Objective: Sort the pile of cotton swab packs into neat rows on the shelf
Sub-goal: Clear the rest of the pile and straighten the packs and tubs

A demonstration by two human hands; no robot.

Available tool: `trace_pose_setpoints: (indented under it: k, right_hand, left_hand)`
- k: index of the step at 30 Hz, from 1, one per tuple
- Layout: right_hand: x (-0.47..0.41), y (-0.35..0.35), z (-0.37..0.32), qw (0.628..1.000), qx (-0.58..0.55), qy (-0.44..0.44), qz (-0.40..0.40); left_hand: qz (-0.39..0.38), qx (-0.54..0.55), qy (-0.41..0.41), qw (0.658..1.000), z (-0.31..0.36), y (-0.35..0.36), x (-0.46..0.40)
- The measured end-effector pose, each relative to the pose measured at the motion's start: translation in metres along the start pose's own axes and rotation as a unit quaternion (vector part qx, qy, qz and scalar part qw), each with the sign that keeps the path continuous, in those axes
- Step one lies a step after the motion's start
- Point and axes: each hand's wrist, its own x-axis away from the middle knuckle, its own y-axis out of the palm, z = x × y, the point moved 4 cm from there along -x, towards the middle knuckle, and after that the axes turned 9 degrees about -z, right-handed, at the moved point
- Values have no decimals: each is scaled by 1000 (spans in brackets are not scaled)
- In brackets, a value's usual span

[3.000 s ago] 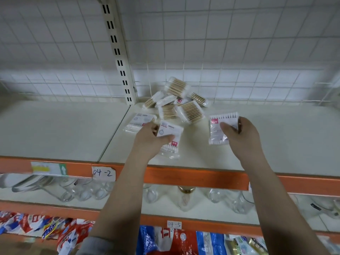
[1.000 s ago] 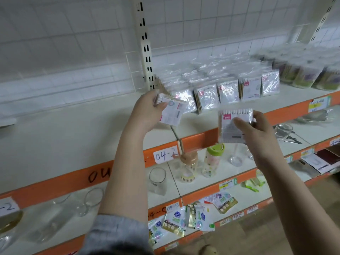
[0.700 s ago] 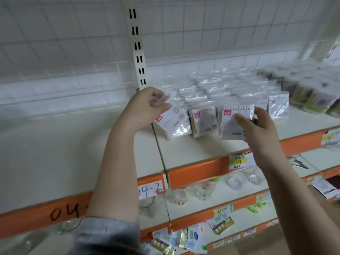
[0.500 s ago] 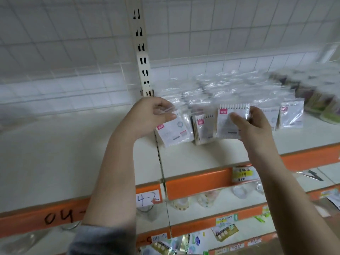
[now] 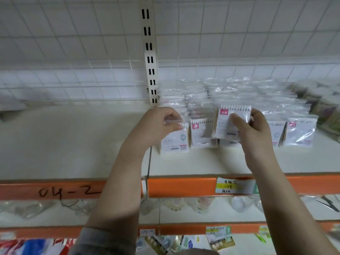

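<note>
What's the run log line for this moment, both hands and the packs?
left hand: pinches pack at row's left end | right hand: holds pack before front row | shelf: neither released

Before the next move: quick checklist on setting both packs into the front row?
1. left hand pinches the left pack by its top edge: ok.
2. right hand holds the right pack: ok.
3. Left pack at the row's left end, bottom near the shelf: ok.
4. Right pack raised in front of the front row, not seated: not ok.
5. Free slot behind the right pack: cannot tell, hidden.
</note>
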Motion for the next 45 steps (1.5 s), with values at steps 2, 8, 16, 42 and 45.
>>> trace_pose_setpoints:
  k: [2,8,16,42,45]
  right_hand:
    - [-1,-6,0,1000,2,0,-4]
    - [-3,-19,-1,1000,-16,10,-19]
    - [1,-22,-8,998,-6,9,-66]
    - [11,12,6,960,238,-24,-142]
    - [11,14,5,961,244,-37,-127]
  left_hand:
    - [26,-34,-10,999,2,1,1]
    - [71,-105,-23,992,6,6,2]
    - [204,-70,-12,976,5,-1,19]
    - [247,-57,-197,947,-40,-9,65]
    - [242,-51,-208,946,-39,-7,65]
